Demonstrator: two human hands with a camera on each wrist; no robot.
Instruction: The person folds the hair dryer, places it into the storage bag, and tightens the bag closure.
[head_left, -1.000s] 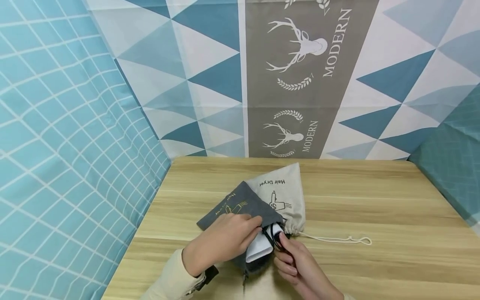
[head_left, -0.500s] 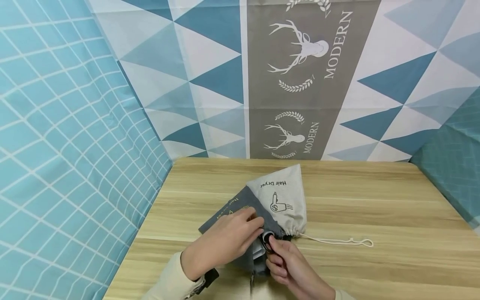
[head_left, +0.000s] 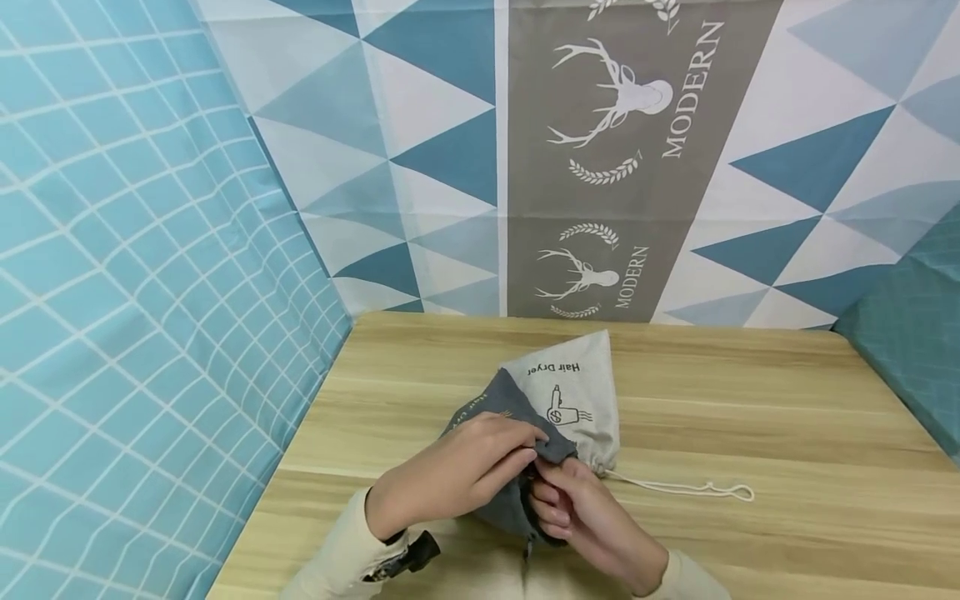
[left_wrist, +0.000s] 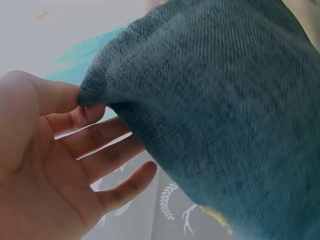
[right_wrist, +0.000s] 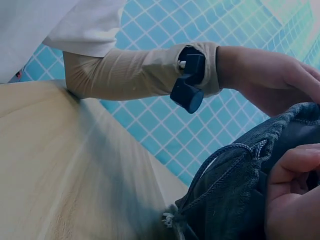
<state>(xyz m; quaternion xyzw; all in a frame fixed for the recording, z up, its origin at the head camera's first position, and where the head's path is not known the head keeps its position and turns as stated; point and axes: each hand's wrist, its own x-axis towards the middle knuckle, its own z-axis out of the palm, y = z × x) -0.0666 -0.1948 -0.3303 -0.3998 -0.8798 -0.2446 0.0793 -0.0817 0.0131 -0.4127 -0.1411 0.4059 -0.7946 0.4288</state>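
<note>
A dark grey drawstring bag point(head_left: 504, 515) with gold lettering lies partly over a light beige drawstring bag point(head_left: 551, 375), printed "Hair Dryer" with a dryer outline. My left hand point(head_left: 457, 471) reaches across the dark bag. In the left wrist view, that hand pinches the cloth edge between thumb and index finger, its other fingers loosely spread. At the bag's mouth, my right hand point(head_left: 592, 512) has curled fingers and appears to grip the rim. A braided cord point(right_wrist: 220, 155) hangs at the mouth in the right wrist view. What lies inside the dark bag is hidden.
Both bags rest on a wooden table point(head_left: 750, 400). The beige bag's white cord point(head_left: 690, 488) trails to the right. Behind stands a patterned cloth wall point(head_left: 442, 167), with a blue checked cloth point(head_left: 150, 250) at the left. A black device point(right_wrist: 191, 82) is strapped to the left wrist.
The white object and black looped cable at the dark bag's mouth have gone out of sight inside it. My right hand has moved from the cable to the rim; the cloth has been drawn over.
</note>
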